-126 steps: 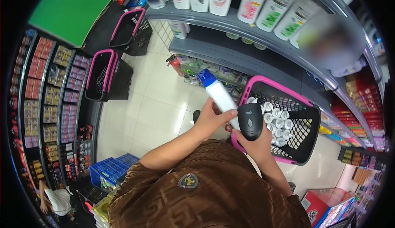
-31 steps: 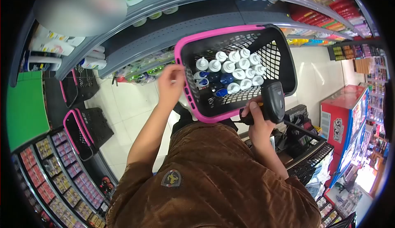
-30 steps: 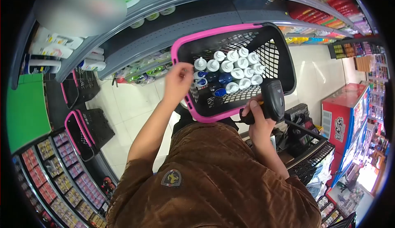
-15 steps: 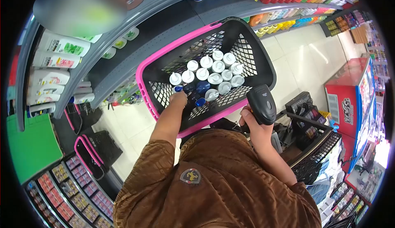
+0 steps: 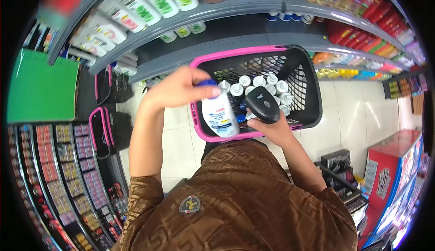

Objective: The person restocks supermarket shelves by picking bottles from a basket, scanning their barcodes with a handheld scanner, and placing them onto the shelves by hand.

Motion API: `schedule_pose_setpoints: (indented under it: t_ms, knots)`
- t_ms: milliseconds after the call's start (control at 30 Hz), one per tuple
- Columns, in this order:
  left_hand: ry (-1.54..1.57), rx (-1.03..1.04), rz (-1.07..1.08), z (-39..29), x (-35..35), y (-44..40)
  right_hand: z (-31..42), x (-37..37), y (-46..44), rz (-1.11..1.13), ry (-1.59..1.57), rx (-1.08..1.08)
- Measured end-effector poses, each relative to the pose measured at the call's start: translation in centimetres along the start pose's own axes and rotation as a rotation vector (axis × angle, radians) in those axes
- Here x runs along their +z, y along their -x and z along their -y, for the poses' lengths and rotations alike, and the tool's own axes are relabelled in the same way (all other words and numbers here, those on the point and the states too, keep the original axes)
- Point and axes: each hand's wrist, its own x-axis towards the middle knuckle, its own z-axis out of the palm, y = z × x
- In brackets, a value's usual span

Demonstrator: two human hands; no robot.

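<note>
While the right hand point(image 5: 277, 132) holds a black scanner point(image 5: 263, 105) at the centre of the frame, the left hand point(image 5: 179, 88) has a white bottle point(image 5: 219, 115) up by its blue cap point(image 5: 206, 87)! Left fingers clamped on the cap and neck, a touch blurred; right fingers wrapped around the scanner, thumb showing at its lower end, the rest hidden underneath.

And where is the bottle? Left of centre, slightly tilted, cap uppermost, printed label facing the camera, in front of the left end of the pink-rimmed basket point(image 5: 240, 51). Scanner just beside it, a gap between them. Behind the scanner, a cluster of white-topped bottles point(image 5: 259, 81) stands in the basket, with the grey shelf point(image 5: 222, 16) curving across the top.

The step in hand looks like presenting this one bottle to the scanner. The move from here, I'd judge, calls for a firm hold at the cap, a turn of the wrist to show a code, if there is one, and the scanner's nose squared to it; whether its beam is on, I cannot tell.
</note>
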Motion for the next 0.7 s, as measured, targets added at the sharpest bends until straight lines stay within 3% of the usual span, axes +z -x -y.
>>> schedule_pose_setpoints:
  t_ms: [100,200,267,300,367,467,533,567,600,667,700]
  knots:
    - [0.245,0.014,-0.138,0.6,-0.6,0.3,0.1,0.5,0.1,0.241,-0.287,-0.060]
    - [0.420,-0.066,-0.197,1.7,0.7,-1.2,2.6,2.6,0.4,0.104,-0.260,-0.180]
    - [0.661,-0.102,-0.447,1.4,3.8,-2.5,3.2,3.4,0.4,0.064,-0.280,-0.092]
    - [0.721,-0.059,-0.455,2.2,4.7,-3.0,3.5,3.8,0.1,0.023,-0.309,-0.004]
    - [0.804,0.053,-0.506,2.3,6.1,-2.8,4.0,4.6,-0.5,-0.047,-0.338,-0.053]
    - [0.814,0.117,-0.436,3.6,8.9,-0.7,5.7,5.9,-0.9,-0.154,-0.350,-0.082]
    - [0.991,0.063,-0.404,2.3,10.9,1.6,6.3,7.0,-0.8,-0.265,-0.085,-0.058]
    - [0.937,0.210,-0.451,3.1,11.7,1.5,6.7,7.8,-0.5,-0.302,-0.106,-0.061]
    - [1.086,0.231,-0.504,3.7,11.7,1.3,7.0,8.1,-0.1,-0.300,-0.103,-0.059]
    - [1.443,0.130,-0.143,6.0,8.9,2.0,7.9,8.1,0.9,-0.053,-0.018,-0.134]
    - [1.538,0.088,-0.101,6.9,7.9,2.0,9.2,8.3,1.2,0.036,-0.144,-0.134]
